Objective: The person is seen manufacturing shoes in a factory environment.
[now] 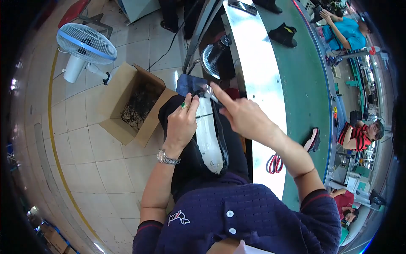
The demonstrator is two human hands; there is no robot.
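A black shoe upper (223,144) lies across my lap with its underside up, showing a long white sole board (206,131) crossed by a dark strip. My left hand (182,125), with a watch (167,157) at the wrist, presses its fingertips together at the far end of the shoe. In my right hand (249,118) is a metal-headed hand tool (208,90), blurred, its head against that same end. Fingers hide most of its handle, so its exact kind cannot be told.
To the left stands an open cardboard box (120,127) with dark stringy scraps inside; beyond is a fan (84,42). Red-handled scissors (274,164) lie on the pale bench edge (264,84). The green belt (298,72) carries a black boot (283,34) and a shoe (312,139). Co-workers sit beyond.
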